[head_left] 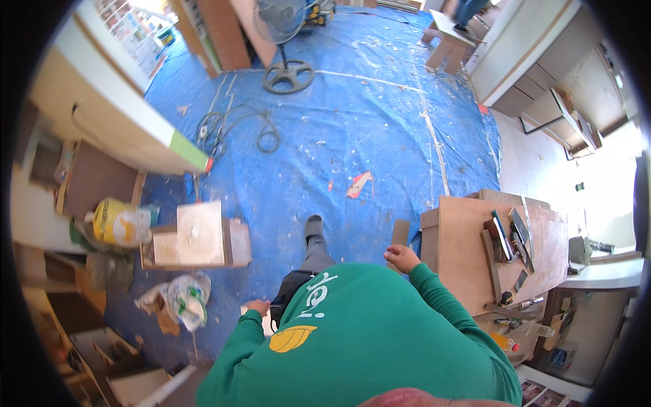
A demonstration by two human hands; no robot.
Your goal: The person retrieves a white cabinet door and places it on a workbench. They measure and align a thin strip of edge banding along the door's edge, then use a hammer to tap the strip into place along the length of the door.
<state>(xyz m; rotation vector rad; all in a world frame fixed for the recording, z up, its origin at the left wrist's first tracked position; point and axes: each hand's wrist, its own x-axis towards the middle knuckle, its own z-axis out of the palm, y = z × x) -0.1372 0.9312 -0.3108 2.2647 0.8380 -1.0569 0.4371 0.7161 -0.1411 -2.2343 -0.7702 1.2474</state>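
Head view: the right hand [403, 258], right of centre in the lower half of the frame, has its fingers partly curled, and a flat brown strip [400, 232] juts up just beyond it. Whether the fingers grip the strip or only pass in front of it, I cannot tell. The left hand [258, 307], lower and left of centre, is bent beside a pale flat piece [267, 324], close to the person's dark clothing; its hold on that piece is too small to make out.

A green long-sleeved shirt [380, 325] fills the lower middle, with one dark shoe [314, 228] ahead of it on a blue sheet [339, 149]. At the right, near the right hand, a plywood-topped bench [464, 237] bears dark hand tools [502, 237]. At the left, a white board [200, 230] lies on a low box [239, 244], with a yellow bag [115, 220] beside it and a crumpled plastic bag [188, 298] below. Upper centre, a fan [288, 76] stands near a coiled cable [268, 140].
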